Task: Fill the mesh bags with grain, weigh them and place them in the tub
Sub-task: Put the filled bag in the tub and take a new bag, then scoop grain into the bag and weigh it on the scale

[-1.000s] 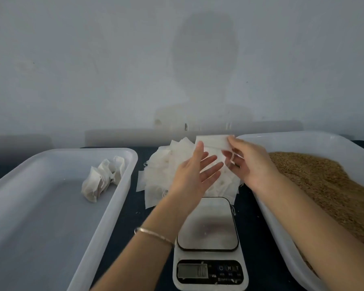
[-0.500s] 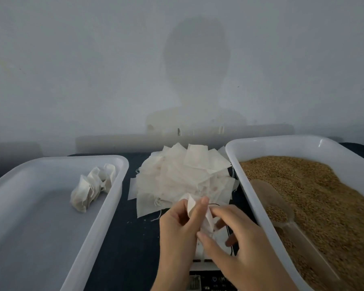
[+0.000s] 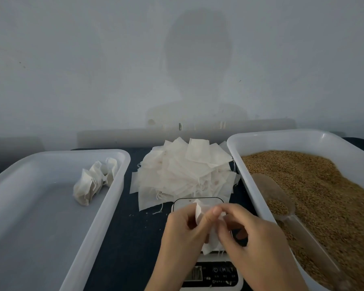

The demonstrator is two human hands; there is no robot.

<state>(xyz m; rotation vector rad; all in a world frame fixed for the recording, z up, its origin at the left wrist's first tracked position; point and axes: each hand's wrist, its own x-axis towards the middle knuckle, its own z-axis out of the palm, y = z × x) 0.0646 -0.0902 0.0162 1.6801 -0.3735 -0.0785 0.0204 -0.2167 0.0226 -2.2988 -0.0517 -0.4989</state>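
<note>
Both hands pinch one empty mesh bag (image 3: 200, 212) above the scale (image 3: 213, 271) at six o'clock: left hand (image 3: 183, 234) and right hand (image 3: 248, 234) curl around its edges.

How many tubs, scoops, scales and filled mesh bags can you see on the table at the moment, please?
Tubs: 2, the left tub and the grain tub
Scoops: 1, the scoop lying in the grain
Scales: 1, the scale
Filled bags: about 3, bunched as filled bags; exact count unclear
Total: about 7
</note>
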